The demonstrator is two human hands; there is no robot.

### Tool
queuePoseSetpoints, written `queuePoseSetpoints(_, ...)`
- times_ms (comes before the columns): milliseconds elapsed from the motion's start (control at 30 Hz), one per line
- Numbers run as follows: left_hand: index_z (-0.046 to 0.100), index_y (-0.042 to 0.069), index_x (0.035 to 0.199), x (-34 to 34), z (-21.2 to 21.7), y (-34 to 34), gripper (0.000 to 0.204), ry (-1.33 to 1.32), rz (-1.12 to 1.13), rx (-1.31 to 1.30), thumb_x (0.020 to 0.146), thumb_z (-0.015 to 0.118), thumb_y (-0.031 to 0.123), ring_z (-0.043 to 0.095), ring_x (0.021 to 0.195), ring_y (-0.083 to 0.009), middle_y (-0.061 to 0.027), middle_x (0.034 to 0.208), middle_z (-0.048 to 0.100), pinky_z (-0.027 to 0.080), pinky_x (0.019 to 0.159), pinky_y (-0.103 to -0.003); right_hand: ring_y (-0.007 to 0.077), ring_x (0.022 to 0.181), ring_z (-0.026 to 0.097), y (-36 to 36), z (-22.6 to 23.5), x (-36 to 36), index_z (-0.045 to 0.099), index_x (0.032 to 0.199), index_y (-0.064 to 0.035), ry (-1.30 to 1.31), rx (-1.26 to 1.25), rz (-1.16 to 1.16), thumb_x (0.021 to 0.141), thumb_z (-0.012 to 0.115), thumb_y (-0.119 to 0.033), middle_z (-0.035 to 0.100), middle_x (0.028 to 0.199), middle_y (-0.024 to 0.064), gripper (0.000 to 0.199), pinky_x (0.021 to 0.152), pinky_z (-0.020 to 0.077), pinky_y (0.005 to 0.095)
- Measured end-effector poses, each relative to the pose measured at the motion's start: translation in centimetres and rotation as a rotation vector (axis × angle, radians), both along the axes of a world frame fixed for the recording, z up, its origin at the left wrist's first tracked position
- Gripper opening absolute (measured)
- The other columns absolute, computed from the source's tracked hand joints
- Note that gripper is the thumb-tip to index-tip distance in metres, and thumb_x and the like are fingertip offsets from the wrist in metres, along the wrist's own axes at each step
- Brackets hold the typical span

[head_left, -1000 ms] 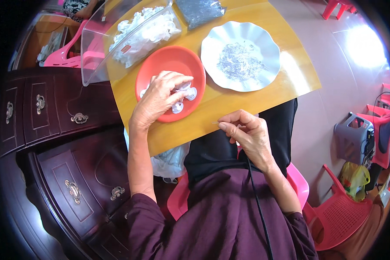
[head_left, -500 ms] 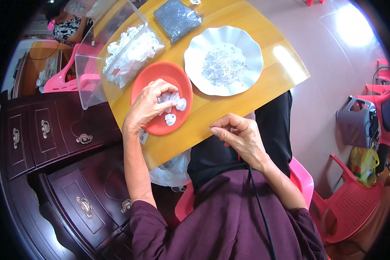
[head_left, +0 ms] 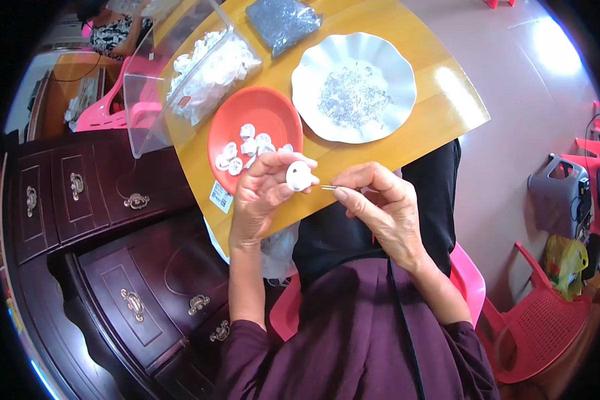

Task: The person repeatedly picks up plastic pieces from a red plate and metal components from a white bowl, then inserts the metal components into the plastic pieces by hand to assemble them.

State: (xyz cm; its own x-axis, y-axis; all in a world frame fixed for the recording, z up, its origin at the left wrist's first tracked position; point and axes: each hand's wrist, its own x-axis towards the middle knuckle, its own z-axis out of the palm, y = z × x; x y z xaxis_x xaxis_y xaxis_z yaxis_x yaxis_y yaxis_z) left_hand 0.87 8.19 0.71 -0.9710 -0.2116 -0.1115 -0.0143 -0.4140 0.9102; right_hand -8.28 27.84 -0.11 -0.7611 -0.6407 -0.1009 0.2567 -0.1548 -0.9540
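Note:
Between the fingers and thumb of my left hand point(head_left: 263, 195) is a small round white plastic part point(head_left: 299, 176) with a dark hole in its face. My right hand point(head_left: 387, 205) pinches a thin metal pin point(head_left: 328, 188), its end close beside the white part. Whether the two touch I cannot tell. Just beyond my left hand is a red plate point(head_left: 253, 103), on which several more white plastic parts point(head_left: 248, 145) lie loose. A scalloped white bowl point(head_left: 305, 73) farther off holds a spread of thin metal pins point(head_left: 355, 99).
A clear plastic bin point(head_left: 135, 127) of white parts point(head_left: 213, 70) stands at the table's left edge. A dark plastic-wrapped package point(head_left: 283, 27) lies at the back. Dark drawers point(head_left: 133, 267) flank the left; a pink chair point(head_left: 543, 320) and grey stool point(head_left: 557, 193) are right.
My left hand has come off the plate toward my right hand, bringing one white part. The other parts now lie spread on the plate. The pin shows at my right fingertips.

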Motion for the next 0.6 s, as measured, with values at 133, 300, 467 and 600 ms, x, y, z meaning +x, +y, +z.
queuePoseSetpoints(133,0.052,-0.002,0.130,0.1,-1.7,2.1,0.043,0.028,0.059,0.064,0.089,0.066,0.003,0.061,0.114,-0.0247,-0.0206,0.127,0.059,0.050,0.098,-0.038,0.0056,0.080,0.062,-0.3,-0.1,0.1,0.066,0.094,-0.0001,-0.019,-0.052,-0.018,0.089,0.071,-0.008,0.071,0.096,0.0047,0.010,0.063,0.0486,0.0202)
queuePoseSetpoints(300,0.054,0.001,0.130,-0.4,-3.2,2.9,0.043,0.060,0.061,0.063,0.088,0.065,-0.001,0.058,0.119,-0.0276,-0.0195,0.131,0.056,0.047,0.103,-0.040,0.0048,0.082,0.062,-0.1,-0.5,0.0,0.066,0.095,0.0011,-0.086,-0.038,-0.057,0.090,0.070,-0.007,0.071,0.097,0.0049,0.011,0.064,0.0489,0.0191)
queuePoseSetpoints(467,0.056,0.005,0.126,-0.8,-3.7,3.2,0.043,0.100,0.051,0.055,0.086,0.066,-0.006,0.057,0.122,-0.0310,-0.0193,0.132,0.054,0.046,0.105,-0.044,0.0050,0.083,0.062,0.1,-0.8,-0.3,0.066,0.097,0.0021,-0.143,-0.081,-0.072,0.091,0.070,-0.008,0.070,0.099,0.0057,0.012,0.065,0.0487,0.0180)
queuePoseSetpoints(600,0.057,0.006,0.123,-1.1,-3.7,3.2,0.042,0.126,0.046,0.028,0.085,0.067,-0.006,0.056,0.122,-0.0307,-0.0194,0.131,0.054,0.046,0.105,-0.043,0.0048,0.083,0.062,0.1,-0.8,-0.5,0.065,0.097,0.0020,-0.133,-0.086,-0.068,0.091,0.069,-0.007,0.069,0.100,0.0060,0.012,0.064,0.0486,0.0177)
